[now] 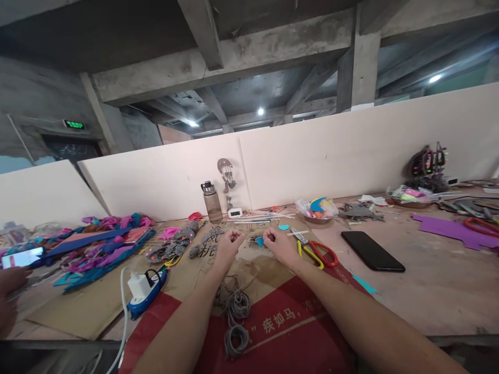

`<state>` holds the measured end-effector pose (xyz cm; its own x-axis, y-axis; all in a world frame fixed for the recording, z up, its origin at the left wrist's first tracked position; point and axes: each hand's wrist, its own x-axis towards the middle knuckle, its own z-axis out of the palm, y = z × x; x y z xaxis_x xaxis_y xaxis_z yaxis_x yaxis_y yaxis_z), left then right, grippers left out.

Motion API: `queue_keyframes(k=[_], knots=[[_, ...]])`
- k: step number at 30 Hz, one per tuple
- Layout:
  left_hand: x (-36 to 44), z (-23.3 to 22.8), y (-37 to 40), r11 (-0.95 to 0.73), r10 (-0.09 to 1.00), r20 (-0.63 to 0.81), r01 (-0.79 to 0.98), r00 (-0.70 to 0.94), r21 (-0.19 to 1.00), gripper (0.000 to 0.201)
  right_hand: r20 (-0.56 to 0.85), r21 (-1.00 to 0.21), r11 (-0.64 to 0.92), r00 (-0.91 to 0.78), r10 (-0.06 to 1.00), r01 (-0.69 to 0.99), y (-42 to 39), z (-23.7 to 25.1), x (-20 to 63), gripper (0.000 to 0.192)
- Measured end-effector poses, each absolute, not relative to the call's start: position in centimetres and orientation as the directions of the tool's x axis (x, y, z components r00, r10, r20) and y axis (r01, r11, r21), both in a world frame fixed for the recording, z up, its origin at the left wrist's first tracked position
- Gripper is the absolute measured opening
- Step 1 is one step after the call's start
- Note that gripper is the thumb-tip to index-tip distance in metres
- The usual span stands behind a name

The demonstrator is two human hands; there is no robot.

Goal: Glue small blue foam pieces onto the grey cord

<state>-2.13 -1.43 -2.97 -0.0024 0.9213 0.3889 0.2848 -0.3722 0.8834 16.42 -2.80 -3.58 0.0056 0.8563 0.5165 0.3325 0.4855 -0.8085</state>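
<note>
Both hands are curled shut above the cardboard (pixel 249 270): left hand (pixel 229 243) on nothing visible, right hand (pixel 277 242) pinching a blue piece (pixel 259 241) near the scissors (pixel 314 248).

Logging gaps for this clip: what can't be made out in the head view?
- Left hand and right hand: fists curled, whatever the grip holds is too small to identify.
- Blue piece by the right hand: partly covered by fingers.
- Cardboard print: blurred, crossed by arms.
- Another person's hand: cut by left edge.
</note>
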Motion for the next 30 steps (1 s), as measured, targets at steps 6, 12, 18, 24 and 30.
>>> queue_keyframes(k=[6,12,18,24,30], knots=[[-2.5,-2.5,-1.5,-0.385,0.919,0.39,0.336,0.053,0.86,0.029,0.519,-0.784,0.498,-0.05,0.853,0.371,-2.6,-3.8,16.6,0.006],[-3.0,-2.9,-1.0,-0.37,0.924,0.38,0.306,0.029,0.877,0.034,0.523,-0.756,0.507,-0.082,0.848,0.414,-2.6,-4.0,16.5,0.007],[-3.1,-3.1,-0.7,-0.41,0.877,0.478,0.449,-0.043,0.794,0.044,0.516,-0.739,0.501,-0.099,0.851,0.45,-2.6,-4.0,16.3,0.008],[-3.1,-3.0,-0.5,-0.441,0.872,0.49,0.464,0.018,0.768,0.034,0.52,-0.723,0.513,-0.124,0.845,0.463,-2.4,-4.0,16.5,0.009],[-2.6,-2.3,-1.2,-0.452,0.885,0.452,0.45,0.114,0.77,0.028,0.512,-0.7,0.527,-0.176,0.841,0.482,-2.5,-3.8,16.7,0.008]])
